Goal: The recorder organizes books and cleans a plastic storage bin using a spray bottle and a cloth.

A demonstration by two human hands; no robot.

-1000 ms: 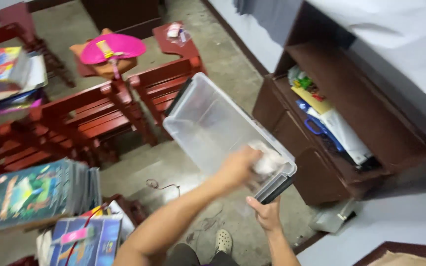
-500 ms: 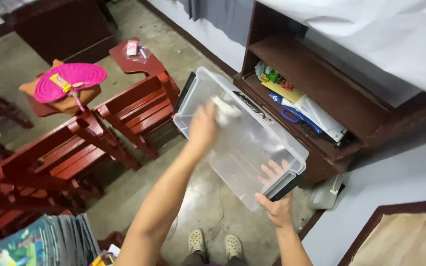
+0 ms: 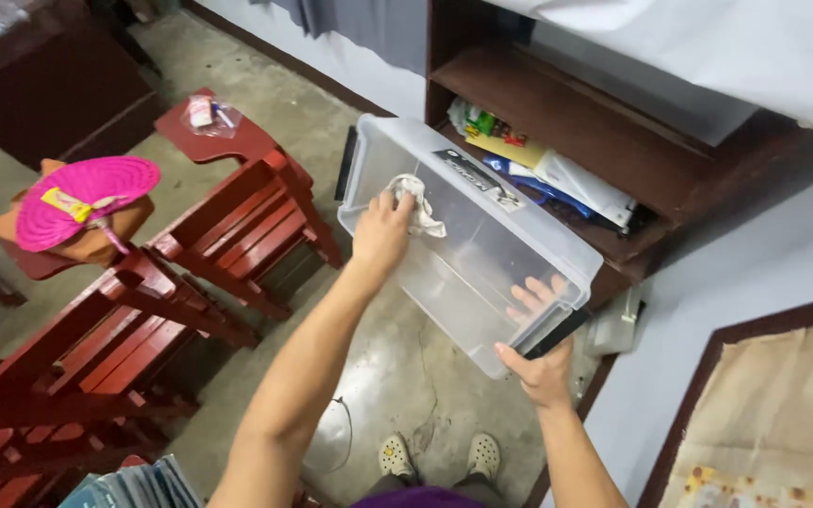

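Observation:
I hold a clear plastic storage box [image 3: 482, 240] with black latches out in front of me, tilted over the concrete floor. My right hand [image 3: 543, 362] grips its near end, fingers showing through the plastic. My left hand [image 3: 380, 229] is inside the box at its far end, shut on a crumpled white cloth [image 3: 416, 202] pressed against the box's inner wall.
A dark wooden shelf unit [image 3: 604, 141] stands just behind the box, holding papers, a blue item and packets. Red wooden chairs [image 3: 228, 226] crowd the left. A pink hand fan [image 3: 82, 198] lies on a chair's desk arm. A small grey container [image 3: 613, 329] sits on the floor by the wall.
My left hand carried the cloth from the box's near end to its far end. My view shifted right, and the stacks of books left the frame.

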